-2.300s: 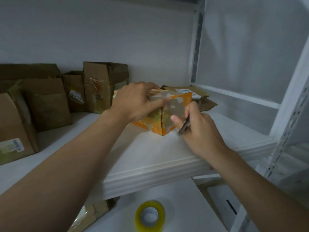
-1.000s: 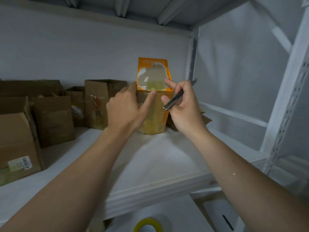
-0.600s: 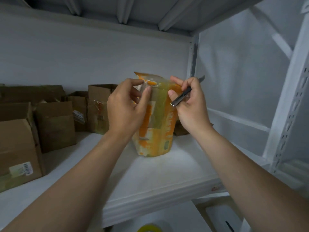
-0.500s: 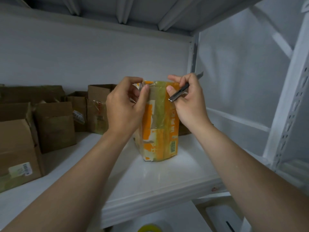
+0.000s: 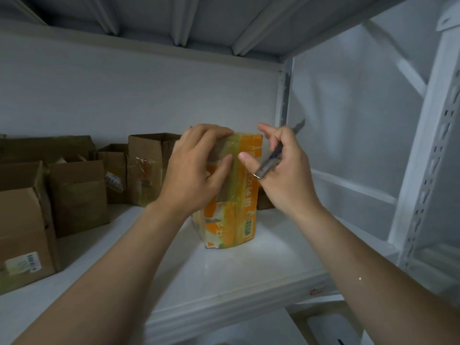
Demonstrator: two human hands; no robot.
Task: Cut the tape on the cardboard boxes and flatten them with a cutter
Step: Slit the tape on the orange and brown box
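My left hand point(image 5: 194, 170) grips the part-flattened orange box point(image 5: 239, 220); my right hand point(image 5: 286, 180) pinches the cutter point(image 5: 271, 161); brown boxes point(image 5: 77, 192) at nine o'clock stand unflattened.

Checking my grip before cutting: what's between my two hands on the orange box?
Head view: a narrow strip of yellowish tape on the orange box separates the left hand from the right hand, which holds the cutter.

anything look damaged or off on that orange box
The orange box, upright on the shelf, looks battered: its print is scuffed and peeling near the bottom, and yellowed tape runs down its front. The left hand grips its top.
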